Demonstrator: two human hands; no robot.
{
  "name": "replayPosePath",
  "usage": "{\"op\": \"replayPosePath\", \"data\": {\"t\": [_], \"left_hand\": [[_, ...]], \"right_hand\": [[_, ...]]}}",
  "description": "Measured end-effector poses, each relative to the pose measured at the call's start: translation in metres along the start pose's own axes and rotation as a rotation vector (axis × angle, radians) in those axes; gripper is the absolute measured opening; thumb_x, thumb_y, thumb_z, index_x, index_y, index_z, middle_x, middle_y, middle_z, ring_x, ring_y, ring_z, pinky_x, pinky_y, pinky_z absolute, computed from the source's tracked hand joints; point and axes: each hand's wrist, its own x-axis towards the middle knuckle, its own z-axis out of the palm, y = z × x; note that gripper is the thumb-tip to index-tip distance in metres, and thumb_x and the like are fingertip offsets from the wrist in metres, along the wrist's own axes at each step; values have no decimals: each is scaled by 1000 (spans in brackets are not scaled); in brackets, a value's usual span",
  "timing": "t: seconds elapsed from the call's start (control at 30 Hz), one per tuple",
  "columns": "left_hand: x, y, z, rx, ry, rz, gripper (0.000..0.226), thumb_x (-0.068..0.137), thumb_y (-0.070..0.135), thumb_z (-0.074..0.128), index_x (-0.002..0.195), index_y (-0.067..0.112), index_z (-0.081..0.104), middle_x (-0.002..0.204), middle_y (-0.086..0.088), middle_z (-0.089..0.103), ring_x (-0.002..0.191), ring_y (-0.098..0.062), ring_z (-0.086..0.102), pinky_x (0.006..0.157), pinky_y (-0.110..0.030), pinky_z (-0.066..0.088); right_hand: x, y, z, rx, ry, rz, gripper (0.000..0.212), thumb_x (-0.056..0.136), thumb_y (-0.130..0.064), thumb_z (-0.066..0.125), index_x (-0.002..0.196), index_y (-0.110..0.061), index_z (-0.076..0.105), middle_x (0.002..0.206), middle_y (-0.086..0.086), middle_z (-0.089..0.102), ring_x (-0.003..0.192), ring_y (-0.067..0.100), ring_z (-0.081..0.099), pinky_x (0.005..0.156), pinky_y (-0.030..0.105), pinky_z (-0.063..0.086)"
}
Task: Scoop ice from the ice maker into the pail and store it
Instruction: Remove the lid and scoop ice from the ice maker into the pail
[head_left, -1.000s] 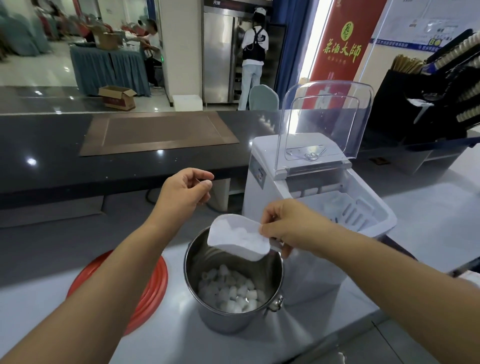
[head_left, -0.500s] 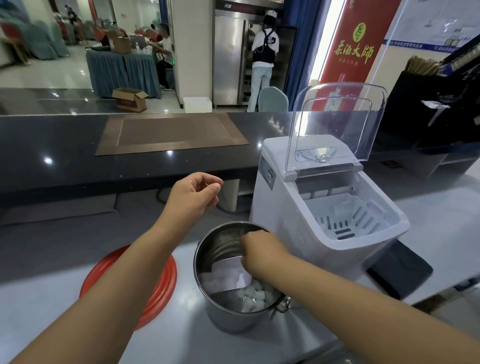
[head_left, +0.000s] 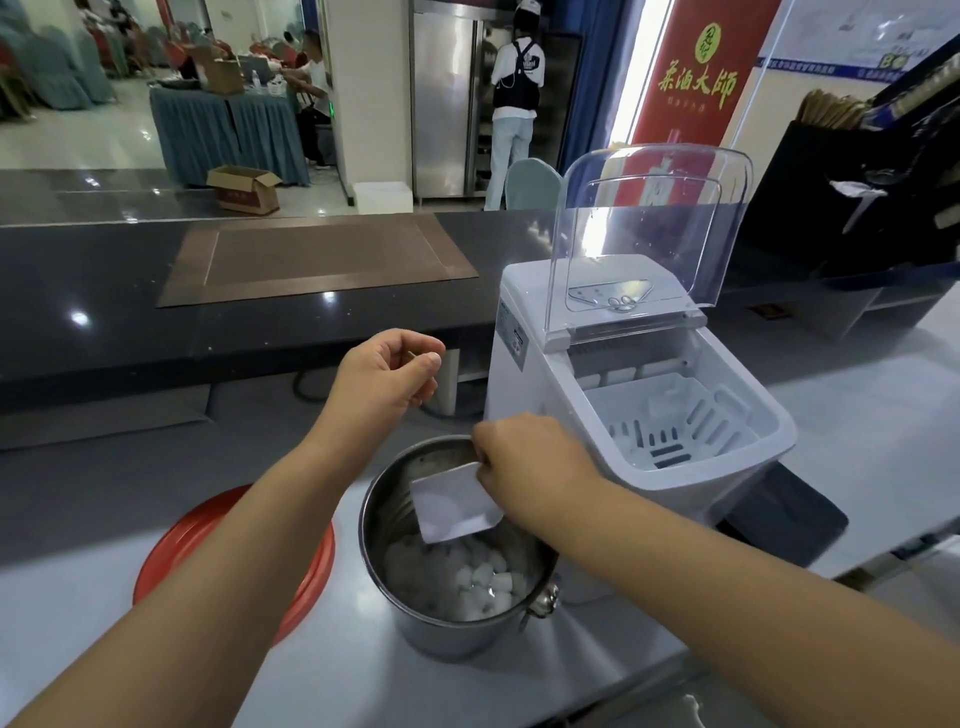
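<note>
Bright indoor light, counter glare, warped edges.

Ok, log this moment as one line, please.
right hand: grips white scoop in pail mouth | left hand: fingers curled, midair | pail: ice cubes inside | ice maker: lid up

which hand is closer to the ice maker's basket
Right. The right hand holds the scoop over the pail, just left of the ice maker, close to its basket. The left hand hovers farther left, fingers curled, apart from the machine.
</note>
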Motion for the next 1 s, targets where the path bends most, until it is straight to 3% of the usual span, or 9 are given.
{"op": "replayPosePath", "data": {"t": [0.1, 0.23, 0.4, 0.53, 0.63, 0.73, 0.83, 1.0], "left_hand": [[3, 5, 6, -25, 8, 9, 13, 90, 12, 59, 100, 19, 65, 70, 3, 64, 63, -5, 61, 58, -13, 47], [9, 12, 17, -52, 13, 13, 14, 89, 12, 61, 100, 20, 65, 69, 3, 64, 65, -8, 61, 59, -16, 49], [17, 15, 28, -59, 2, 15, 14, 88, 12, 62, 98, 21, 66, 67, 5, 66, 65, -8, 62, 60, -15, 50], [23, 11, 41, -74, -6, 10, 15, 87, 9, 63, 94, 22, 67, 64, 6, 65, 62, -7, 61, 57, -17, 48], [24, 7, 54, -57, -33, 9, 14, 87, 13, 64, 94, 24, 66, 63, 7, 66, 60, -5, 60, 56, -14, 47], [25, 7, 68, -47, -49, 11, 13, 86, 16, 66, 95, 25, 65, 64, 6, 65, 60, -5, 61, 57, -15, 48], [26, 10, 82, -53, -59, 16, 17, 85, 16, 67, 99, 23, 62, 70, -2, 60, 60, -7, 59, 58, -17, 51], [29, 15, 101, -68, -78, 0, 25, 87, 13, 64, 108, 22, 54, 73, 0, 55, 60, -5, 57, 57, -17, 50]], "right_hand": [[-3, 5, -15, 21, 107, -20, 8, 88, -14, 54, 81, -17, 53, 71, 6, 48, 66, 28, 46, 57, 30, 36], [-9, 16, -36, 38, 214, -8, 10, 87, -20, 55, 78, -20, 54, 63, -2, 43, 68, 24, 52, 56, 27, 34], [-18, 44, -69, 156, 237, 103, 10, 81, -25, 64, 73, -20, 61, 73, -5, 62, 68, 15, 55, 55, 23, 37], [-23, 84, -93, 350, 215, 238, 11, 80, -19, 68, 70, -20, 64, 63, -4, 65, 50, 12, 63, 40, 23, 48], [-25, 122, -107, 376, 231, 309, 15, 80, -16, 71, 67, -19, 65, 56, -3, 66, 46, 6, 63, 39, 17, 48], [-27, 155, -113, 229, 262, 357, 17, 80, -18, 70, 64, -19, 63, 60, -3, 64, 48, 11, 64, 45, 26, 54], [-27, 177, -105, -134, 232, 312, 14, 82, -25, 65, 69, -22, 61, 67, -4, 58, 62, 19, 58, 59, 31, 53], [-24, 194, -87, -629, 108, 140, 9, 89, -16, 53, 90, -21, 61, 64, -3, 46, 59, 22, 47, 53, 27, 40]]}}
